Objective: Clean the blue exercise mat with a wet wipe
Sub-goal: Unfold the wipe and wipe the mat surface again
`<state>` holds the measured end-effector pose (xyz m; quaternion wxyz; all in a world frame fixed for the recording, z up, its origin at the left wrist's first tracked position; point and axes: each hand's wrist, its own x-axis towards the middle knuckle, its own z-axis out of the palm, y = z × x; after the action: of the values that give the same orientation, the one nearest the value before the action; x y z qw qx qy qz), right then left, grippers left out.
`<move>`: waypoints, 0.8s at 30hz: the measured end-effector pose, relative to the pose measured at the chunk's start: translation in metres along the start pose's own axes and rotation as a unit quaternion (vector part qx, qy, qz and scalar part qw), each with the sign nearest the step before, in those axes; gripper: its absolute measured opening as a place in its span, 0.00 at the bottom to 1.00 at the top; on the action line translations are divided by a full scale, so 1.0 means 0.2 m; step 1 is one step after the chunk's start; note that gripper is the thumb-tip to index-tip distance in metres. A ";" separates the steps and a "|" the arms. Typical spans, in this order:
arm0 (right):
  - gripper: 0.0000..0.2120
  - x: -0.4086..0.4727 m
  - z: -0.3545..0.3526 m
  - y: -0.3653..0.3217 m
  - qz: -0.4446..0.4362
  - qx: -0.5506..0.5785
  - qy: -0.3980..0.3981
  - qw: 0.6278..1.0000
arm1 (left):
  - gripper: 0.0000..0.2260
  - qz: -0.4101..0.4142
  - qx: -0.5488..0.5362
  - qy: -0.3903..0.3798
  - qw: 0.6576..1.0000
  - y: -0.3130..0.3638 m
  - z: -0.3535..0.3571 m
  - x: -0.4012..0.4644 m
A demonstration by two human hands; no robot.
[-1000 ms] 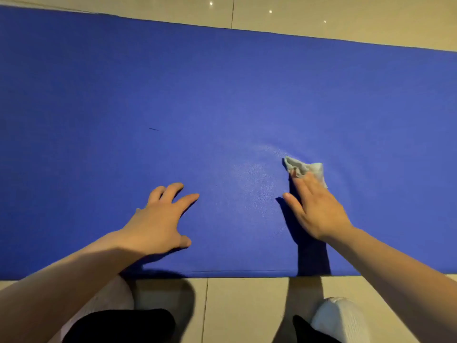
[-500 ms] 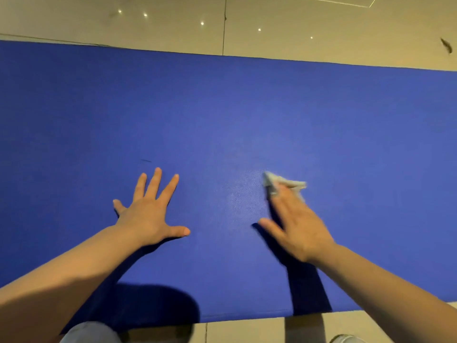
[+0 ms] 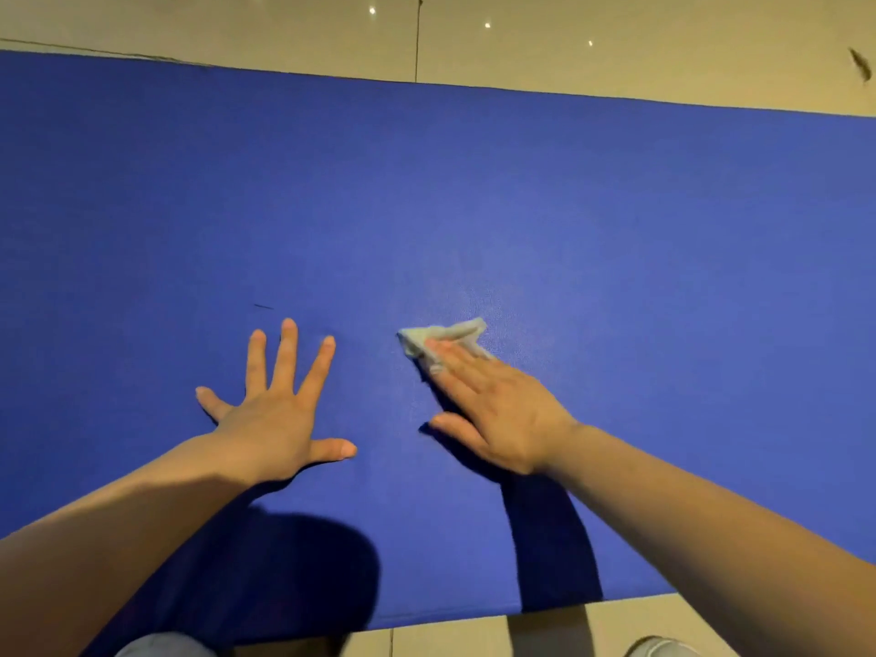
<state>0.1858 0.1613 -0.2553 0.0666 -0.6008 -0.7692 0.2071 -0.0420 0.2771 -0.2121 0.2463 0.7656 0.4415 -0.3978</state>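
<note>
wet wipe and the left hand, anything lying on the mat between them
Nothing: in the head view only bare blue mat lies between the wet wipe under the right hand and the left hand.

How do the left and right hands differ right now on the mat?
The left hand lies with its fingers spread wide, while the right hand keeps its fingers together. The left hand presses on bare blue mat; the right hand's straight fingers press down on the crumpled wet wipe. The left hand points straight away from the person; the right hand angles toward the left. Both lie palm-down with straight fingers.
</note>
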 end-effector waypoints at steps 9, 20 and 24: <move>0.27 0.02 -0.10 0.22 0.368 0.144 0.180 0.901 | 0.49 0.003 -0.012 -0.021 1.000 0.00 0.01 0.03; 0.28 0.01 -0.13 0.37 0.236 0.011 0.124 0.964 | 0.45 0.006 -0.142 0.086 0.986 -0.02 0.05 0.01; 0.25 0.04 -0.20 0.46 0.481 0.096 0.146 0.859 | 0.26 -0.018 -0.252 0.329 0.910 -0.02 -0.02 0.07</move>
<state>0.2802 0.1959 -0.2571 0.1273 -0.9102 -0.3419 0.1961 -0.0400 0.2889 -0.2220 0.2652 0.7575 0.5965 -0.0034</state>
